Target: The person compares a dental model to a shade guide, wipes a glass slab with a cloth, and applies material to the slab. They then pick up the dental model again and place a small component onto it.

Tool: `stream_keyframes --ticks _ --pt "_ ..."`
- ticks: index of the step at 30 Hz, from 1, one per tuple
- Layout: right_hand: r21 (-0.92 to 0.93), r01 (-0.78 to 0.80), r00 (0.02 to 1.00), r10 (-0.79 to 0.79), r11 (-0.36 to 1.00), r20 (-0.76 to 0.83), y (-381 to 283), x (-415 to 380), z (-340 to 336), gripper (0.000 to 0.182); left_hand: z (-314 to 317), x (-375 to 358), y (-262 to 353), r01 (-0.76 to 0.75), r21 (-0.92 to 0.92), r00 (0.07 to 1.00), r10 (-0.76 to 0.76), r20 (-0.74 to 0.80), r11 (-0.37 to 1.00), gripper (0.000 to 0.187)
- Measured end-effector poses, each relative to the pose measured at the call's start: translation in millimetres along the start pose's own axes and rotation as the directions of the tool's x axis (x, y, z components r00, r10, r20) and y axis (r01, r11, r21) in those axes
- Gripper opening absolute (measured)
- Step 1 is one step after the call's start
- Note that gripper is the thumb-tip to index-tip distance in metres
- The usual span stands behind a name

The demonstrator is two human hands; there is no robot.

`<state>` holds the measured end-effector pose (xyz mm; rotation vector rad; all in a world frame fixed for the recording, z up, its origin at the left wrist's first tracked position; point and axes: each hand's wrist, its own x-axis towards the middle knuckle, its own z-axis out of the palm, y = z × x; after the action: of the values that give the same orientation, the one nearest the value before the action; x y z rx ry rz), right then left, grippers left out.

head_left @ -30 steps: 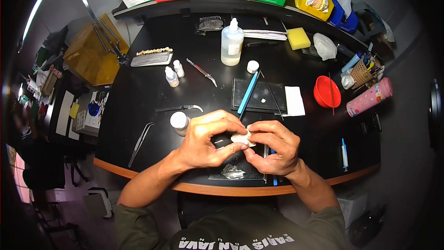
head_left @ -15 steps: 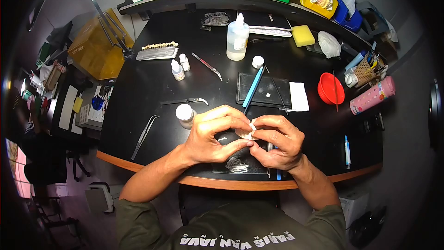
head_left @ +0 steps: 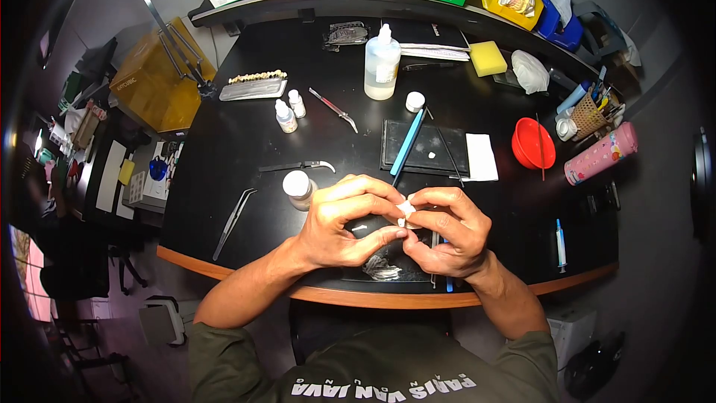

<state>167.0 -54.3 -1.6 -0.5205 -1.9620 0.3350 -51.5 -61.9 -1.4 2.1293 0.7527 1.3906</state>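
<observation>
A small whitish piece (head_left: 406, 211) is held between the fingertips of both hands, above the front part of the black table. My left hand (head_left: 350, 220) pinches it from the left, thumb below and fingers above. From the right, my right hand (head_left: 451, 231) grips it with bent fingers. The fingertips hide much of its shape. Beneath the hands lies a dark plate with white smears (head_left: 382, 269). A white-capped jar (head_left: 299, 188) stands just beyond my left hand. Past my right hand, a blue-handled tool (head_left: 408, 142) rests on a black box (head_left: 440, 142).
Curved tweezers (head_left: 234, 224) lie at the left, a clear bottle (head_left: 382, 63) stands at the back. To the right are a red bowl (head_left: 528, 143), a pink bottle (head_left: 601, 154) and a blue syringe (head_left: 561, 246). A yellow sponge (head_left: 488, 58) sits at the back right.
The whitish piece has been turned slightly between the fingertips, and less of its broad lower part shows. Both hands remain in nearly the same place.
</observation>
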Motion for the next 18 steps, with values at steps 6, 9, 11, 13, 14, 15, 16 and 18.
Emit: stream_keyframes --ticks 6,9,11,13,14,15,16,18 --pt "0.000 0.013 1.000 -0.013 1.000 -0.009 -3.4 0.7 -1.0 0.036 -0.2 0.1 -2.3 -0.030 0.056 0.999 0.029 0.016 0.998 0.023" --pt "-0.015 0.016 1.000 -0.016 1.000 -0.016 -4.1 -0.1 -1.2 0.036 0.4 -1.9 -3.3 -0.007 0.069 0.999 0.005 0.032 0.998 0.022" --pt "-0.024 0.014 1.000 -0.014 1.000 -0.020 -4.1 -1.5 -0.8 0.036 1.4 -2.8 -4.1 0.006 0.062 0.999 -0.009 0.039 0.998 0.021" --pt "-0.020 0.018 0.999 -0.018 1.000 -0.034 -3.1 -3.3 0.4 0.035 1.9 -2.9 -4.5 0.012 0.053 0.999 -0.014 0.049 0.999 0.020" --pt "-0.018 0.020 0.999 -0.021 1.000 -0.041 -2.7 -4.2 0.8 0.035 2.3 -3.1 -4.8 0.018 0.045 0.999 -0.020 0.049 0.999 0.020" --pt "-0.026 0.017 0.999 -0.018 1.000 -0.037 -2.8 -5.2 0.8 0.035 2.9 -3.5 -4.9 0.025 0.038 0.998 -0.027 0.049 0.999 0.020" --pt "-0.035 0.015 0.999 -0.016 0.999 -0.033 -2.7 -6.0 0.6 0.035 3.4 -3.4 -4.8 0.031 0.030 0.998 -0.032 0.049 0.999 0.020" --pt "-0.043 0.011 1.000 -0.012 0.999 -0.024 -2.8 -6.9 0.0 0.035 3.5 -2.2 -3.5 0.039 0.009 0.998 -0.039 0.047 0.999 0.020"
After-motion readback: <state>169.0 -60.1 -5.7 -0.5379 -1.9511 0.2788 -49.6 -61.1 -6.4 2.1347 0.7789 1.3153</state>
